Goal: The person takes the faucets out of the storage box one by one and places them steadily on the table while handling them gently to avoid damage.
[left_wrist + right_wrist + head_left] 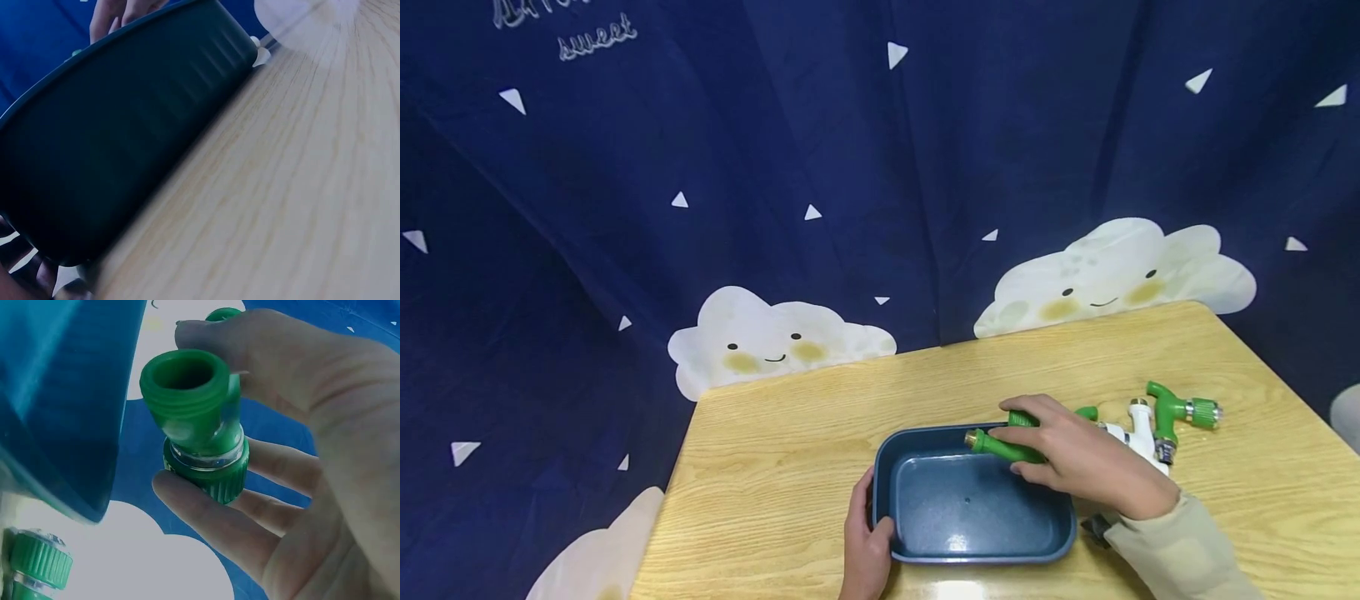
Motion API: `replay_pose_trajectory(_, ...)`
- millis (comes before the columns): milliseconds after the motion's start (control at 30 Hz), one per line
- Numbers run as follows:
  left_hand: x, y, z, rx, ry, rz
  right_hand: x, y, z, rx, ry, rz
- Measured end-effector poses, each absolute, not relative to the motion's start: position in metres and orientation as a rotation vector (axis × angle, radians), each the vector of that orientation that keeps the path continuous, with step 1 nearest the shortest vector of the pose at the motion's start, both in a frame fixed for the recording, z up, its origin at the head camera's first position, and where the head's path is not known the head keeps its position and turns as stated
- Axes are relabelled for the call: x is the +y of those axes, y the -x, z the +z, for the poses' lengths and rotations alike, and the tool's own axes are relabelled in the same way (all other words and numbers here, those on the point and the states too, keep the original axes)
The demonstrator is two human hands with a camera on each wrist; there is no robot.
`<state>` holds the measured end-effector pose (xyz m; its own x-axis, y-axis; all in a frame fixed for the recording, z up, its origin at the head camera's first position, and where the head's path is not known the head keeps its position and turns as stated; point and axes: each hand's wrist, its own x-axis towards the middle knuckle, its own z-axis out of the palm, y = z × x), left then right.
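My right hand (pixel 1071 450) grips a green plastic tap (pixel 1007 448) over the right part of a dark blue basin (pixel 970 525). In the right wrist view, thumb and fingers lie around the tap (pixel 194 412), and its threaded open end faces the camera. My left hand (pixel 867 546) holds the basin's left end, thumb over the rim and fingers outside. The left wrist view shows the basin's outer wall (pixel 125 125) on the tabletop, hiding what is inside. From above, the visible part of the basin floor is bare.
Right of the basin lie a white tap (pixel 1141 437) and another green tap (pixel 1168 412), partly behind my right forearm. A small dark thing (pixel 1097 529) sits under the right wrist. The wooden table (pixel 760 475) meets a dark blue curtain (pixel 820 150) behind.
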<state>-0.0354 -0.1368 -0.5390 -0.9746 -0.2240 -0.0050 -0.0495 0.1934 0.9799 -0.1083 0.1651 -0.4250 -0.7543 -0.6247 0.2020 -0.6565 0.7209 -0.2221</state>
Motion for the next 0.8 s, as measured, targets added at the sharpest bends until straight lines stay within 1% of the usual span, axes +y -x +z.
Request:
replay_pose_trajectory(433, -0.136, 0.035, -0.539, -2.306, -0.231, -1.890, 0.183, 0.106, -0.420, -2.845, -0.937, 0.464)
replay_pose_trajectory(800, -0.136, 0.035, -0.536, -2.346, -0.276, -1.874, 0.200, 0.112, -0.416, -2.823, -0.869, 0.501)
